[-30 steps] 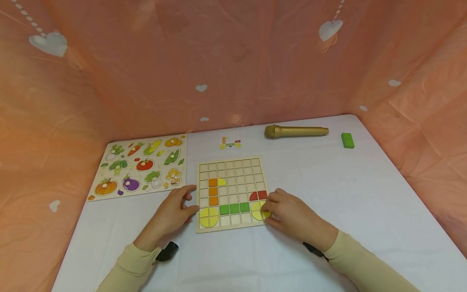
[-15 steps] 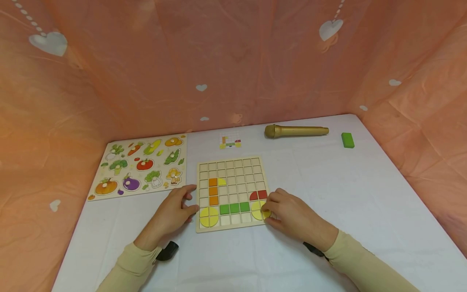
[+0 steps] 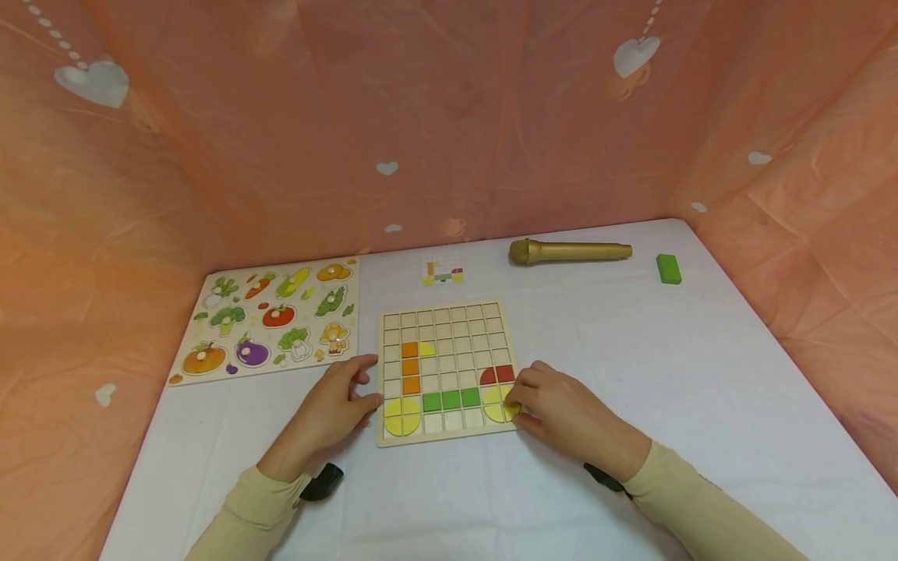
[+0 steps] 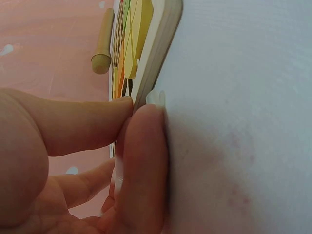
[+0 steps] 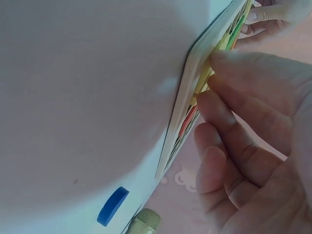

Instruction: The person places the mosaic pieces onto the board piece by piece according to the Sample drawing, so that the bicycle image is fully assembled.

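A square wooden grid board (image 3: pixel 447 304) lies mid-table, with orange, yellow, green and red pieces in its cells. My left hand (image 3: pixel 328 409) is at its left edge; in the left wrist view the thumb and a finger (image 4: pixel 146 161) pinch that edge. At the lower right corner, the thumb and index finger of my right hand (image 3: pixel 561 405) pinch a yellow quarter-circle piece (image 5: pixel 204 80) of the yellow circle there. Those fingertips partly cover it. Above it are a red square (image 3: pixel 504 375) and a red quarter circle (image 3: pixel 487 377).
A vegetable puzzle board (image 3: pixel 281 315) lies at the left. Behind the grid board is a small pattern card (image 3: pixel 443 269). A gold microphone (image 3: pixel 571 252) and a green block (image 3: pixel 669 269) lie farther right. A blue object (image 5: pixel 113 205) shows in the right wrist view.
My right fingertips have shifted very slightly to the right at the yellow piece. My left hand and the board have not visibly moved.
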Tool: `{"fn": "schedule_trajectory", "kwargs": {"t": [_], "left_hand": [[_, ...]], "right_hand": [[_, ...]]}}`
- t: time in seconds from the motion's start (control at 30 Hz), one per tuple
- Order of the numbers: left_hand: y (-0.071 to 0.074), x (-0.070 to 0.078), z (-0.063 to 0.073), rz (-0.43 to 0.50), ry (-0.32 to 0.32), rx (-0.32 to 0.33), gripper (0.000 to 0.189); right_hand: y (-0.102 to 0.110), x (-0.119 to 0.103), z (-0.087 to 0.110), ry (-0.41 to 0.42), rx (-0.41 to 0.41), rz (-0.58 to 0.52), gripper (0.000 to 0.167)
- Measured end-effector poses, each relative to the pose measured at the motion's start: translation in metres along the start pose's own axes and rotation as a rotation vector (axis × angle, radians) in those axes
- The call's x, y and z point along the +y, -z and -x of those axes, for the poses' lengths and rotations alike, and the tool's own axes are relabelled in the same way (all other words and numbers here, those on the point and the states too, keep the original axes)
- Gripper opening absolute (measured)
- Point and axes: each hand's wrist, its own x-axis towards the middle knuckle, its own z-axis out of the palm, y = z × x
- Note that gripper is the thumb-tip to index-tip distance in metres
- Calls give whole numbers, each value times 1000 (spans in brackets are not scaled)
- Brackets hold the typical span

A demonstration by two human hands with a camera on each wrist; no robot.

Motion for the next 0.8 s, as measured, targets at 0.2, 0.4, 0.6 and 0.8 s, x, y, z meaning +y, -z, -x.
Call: {"fn": "schedule_trajectory", "kwargs": {"t": [0.2,0.4,0.6,0.8], "left_hand": [[0,0,1,7,6,-5,65],[0,1,1,7,10,0,65],[0,2,2,1,19,3,65],[-1,3,2,12,24,2,65]], "right_hand": [[4,3,2,-17,-1,-3,19],[17,19,12,-103,18,33,19],[24,36,25,-206,10,58,20],[24,46,33,-244,-4,62,23]]}}
